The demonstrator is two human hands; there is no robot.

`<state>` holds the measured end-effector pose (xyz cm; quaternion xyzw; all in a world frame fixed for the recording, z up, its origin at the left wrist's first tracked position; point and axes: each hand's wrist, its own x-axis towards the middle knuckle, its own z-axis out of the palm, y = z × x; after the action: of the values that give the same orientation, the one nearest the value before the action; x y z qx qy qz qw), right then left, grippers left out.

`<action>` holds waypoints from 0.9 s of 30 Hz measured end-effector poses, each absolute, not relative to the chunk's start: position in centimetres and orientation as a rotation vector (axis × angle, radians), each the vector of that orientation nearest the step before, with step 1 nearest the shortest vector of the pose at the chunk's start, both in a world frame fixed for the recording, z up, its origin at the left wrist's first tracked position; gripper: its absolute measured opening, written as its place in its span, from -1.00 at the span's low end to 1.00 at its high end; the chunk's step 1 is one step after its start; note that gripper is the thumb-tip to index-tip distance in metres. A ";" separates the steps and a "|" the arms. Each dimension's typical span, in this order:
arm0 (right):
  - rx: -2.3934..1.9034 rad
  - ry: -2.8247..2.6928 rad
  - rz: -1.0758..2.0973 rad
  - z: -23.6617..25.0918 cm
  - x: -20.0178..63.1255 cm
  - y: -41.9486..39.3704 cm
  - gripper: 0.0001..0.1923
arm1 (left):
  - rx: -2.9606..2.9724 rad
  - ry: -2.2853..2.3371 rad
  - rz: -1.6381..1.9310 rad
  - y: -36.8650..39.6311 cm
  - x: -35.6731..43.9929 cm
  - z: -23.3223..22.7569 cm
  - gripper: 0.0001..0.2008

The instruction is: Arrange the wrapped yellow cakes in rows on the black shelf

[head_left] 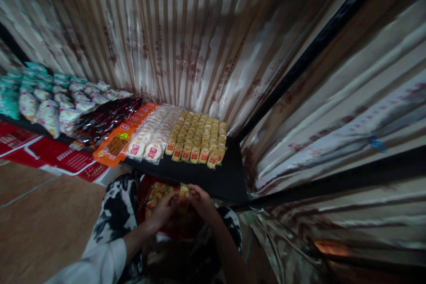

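Note:
Both hands meet low in the middle of the view, over a red bag (156, 195) full of small wrapped snacks. My left hand (165, 210) and my right hand (199, 199) together pinch a small yellow wrapped snack packet (183, 191) just below the front edge of a black shelf (213, 177). On the shelf lie neat rows of yellow snack packets (198, 135), with round white packets (151, 137) beside them on the left.
Further left on the shelf lie orange packets (116, 144), dark red packets (103, 120) and white and green bags (49, 106). Shiny striped foil covers the back wall (186, 35) and right wall (349, 111). A brown floor (36, 222) lies at lower left.

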<state>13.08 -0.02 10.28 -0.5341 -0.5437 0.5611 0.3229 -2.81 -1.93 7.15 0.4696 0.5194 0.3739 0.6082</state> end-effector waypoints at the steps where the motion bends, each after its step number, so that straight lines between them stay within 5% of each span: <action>1: -1.376 -1.395 1.501 10.4 13.2 0.0 -0.62 | 1.093 1.185 0.875 -1.7 -2.6 7.6 -0.57; 13: -1.225 -1.216 1.374 13.9 16.2 0.5 -0.63 | 1.363 1.235 0.837 2.5 2.3 14.2 -0.67; 27: -1.775 -1.149 0.313 16.8 25.5 13.3 -0.46 | 2.350 1.068 0.910 14.5 13.7 19.9 -0.50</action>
<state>25.51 13.33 16.84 -0.7278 -0.4714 0.1284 0.4813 13.66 14.50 19.87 0.8411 0.3822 0.3259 0.2009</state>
